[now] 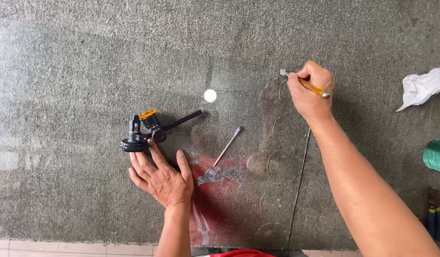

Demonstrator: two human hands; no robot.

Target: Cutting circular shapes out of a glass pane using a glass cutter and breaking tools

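Observation:
My right hand (309, 93) is closed around a thin glass cutter with an amber handle (314, 88), whose metal head (283, 73) touches a clear glass sheet (62, 95) lying over grey carpet. My left hand (161, 177) lies flat on the glass, fingers spread, with the fingertips next to a black circle-cutting tool (146, 130) that has a round suction base, an orange knob and a long arm. A thin metal rod with a purple tip (228, 146) rests on the glass between my hands. Several scored circles (286, 128) show faintly in the glass.
A crumpled white cloth (424, 86) lies at the right. A green roll (437, 155) and blue-handled pliers (434, 216) sit at the right edge. A bright reflection spot (210, 95) shows on the glass. A red patch (220, 190) lies under the sheet. Tiled floor (62, 247) borders the near side.

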